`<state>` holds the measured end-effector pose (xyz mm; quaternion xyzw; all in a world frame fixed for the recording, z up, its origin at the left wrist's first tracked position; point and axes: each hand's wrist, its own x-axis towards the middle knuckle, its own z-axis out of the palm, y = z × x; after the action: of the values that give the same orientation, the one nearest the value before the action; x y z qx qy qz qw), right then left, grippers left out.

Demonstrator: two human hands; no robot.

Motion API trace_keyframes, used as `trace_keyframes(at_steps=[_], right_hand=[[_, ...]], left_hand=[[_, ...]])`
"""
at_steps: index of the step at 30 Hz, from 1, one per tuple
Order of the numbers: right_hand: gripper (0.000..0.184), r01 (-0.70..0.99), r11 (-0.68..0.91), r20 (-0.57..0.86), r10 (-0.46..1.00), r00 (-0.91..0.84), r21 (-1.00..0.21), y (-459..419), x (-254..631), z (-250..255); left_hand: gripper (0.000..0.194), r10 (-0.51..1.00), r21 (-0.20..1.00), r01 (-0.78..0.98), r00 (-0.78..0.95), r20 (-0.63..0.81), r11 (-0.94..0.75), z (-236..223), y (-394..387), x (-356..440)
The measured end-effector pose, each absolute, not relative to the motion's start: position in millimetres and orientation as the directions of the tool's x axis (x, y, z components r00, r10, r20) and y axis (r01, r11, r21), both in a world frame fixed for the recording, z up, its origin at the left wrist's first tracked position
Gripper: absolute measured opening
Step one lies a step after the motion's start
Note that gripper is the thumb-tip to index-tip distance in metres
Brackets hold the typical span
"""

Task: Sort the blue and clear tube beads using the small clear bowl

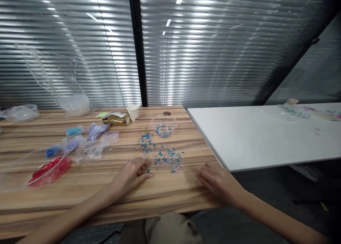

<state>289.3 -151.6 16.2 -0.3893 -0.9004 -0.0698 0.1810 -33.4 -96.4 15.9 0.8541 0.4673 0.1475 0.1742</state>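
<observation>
Small blue and clear tube beads [165, 157] lie scattered on the wooden table [165, 190]. My left hand [131, 174] rests on the table at the left edge of the scatter, fingers curled in a pinch by a blue bead; what it holds is too small to name. My right hand [217, 182] lies flat near the table's right edge, fingers stretched out and empty. Behind the scatter stands a clear bowl [163, 125] with blue beads inside.
Several small bags of beads [90, 141] lie at the left, beside a clear dish of red beads [48, 171]. A paper cup [133, 112] and gold packet [116, 119] stand at the back. A white table [255, 137] adjoins on the right. Window blinds rise behind.
</observation>
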Motion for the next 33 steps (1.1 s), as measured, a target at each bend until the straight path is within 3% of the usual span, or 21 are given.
trace_keyframes(at_steps=[3,5,7,12,17,21,27,33], right_hand=[[0.016,0.740,0.562,0.331,0.824,-0.460,-0.370,-135.0,279.5,2.2],[0.013,0.657,0.570,0.311,0.821,-0.479,-0.493,-126.6,270.0,-1.6],[0.014,0.603,0.586,0.313,0.806,-0.502,-0.542,-121.5,262.1,-4.0],[0.015,0.548,0.610,0.349,0.786,-0.511,-0.572,-116.1,250.8,-7.8],[0.017,0.514,0.663,0.390,0.742,-0.545,-0.544,-110.3,242.1,-9.2],[0.015,0.510,0.673,0.391,0.733,-0.557,-0.536,-103.2,233.7,-10.0],[0.017,0.610,0.698,0.396,0.715,-0.576,-0.374,-100.1,227.6,-12.2],[0.016,0.530,0.724,0.487,0.690,-0.536,-0.442,-88.4,219.6,-4.0]], left_hand=[[0.015,0.867,0.483,0.727,0.471,0.166,-0.488,2.4,-95.9,-29.9],[0.011,0.858,0.501,0.706,0.481,0.179,-0.501,0.4,-93.3,-28.6],[0.011,0.842,0.502,0.688,0.506,0.187,-0.524,-0.7,-90.3,-28.0],[0.020,0.723,0.388,0.613,0.617,0.310,-0.689,-6.5,-82.4,-15.6],[0.023,0.666,0.317,0.586,0.671,0.326,-0.745,-10.1,-73.0,-1.9],[0.020,0.686,0.346,0.593,0.634,0.356,-0.727,-12.1,-68.5,-4.2],[0.014,0.754,0.523,0.548,0.533,0.383,-0.653,-9.1,-60.7,-2.3],[0.021,0.721,0.484,0.535,0.539,0.436,-0.693,-8.0,-59.2,-2.0]])
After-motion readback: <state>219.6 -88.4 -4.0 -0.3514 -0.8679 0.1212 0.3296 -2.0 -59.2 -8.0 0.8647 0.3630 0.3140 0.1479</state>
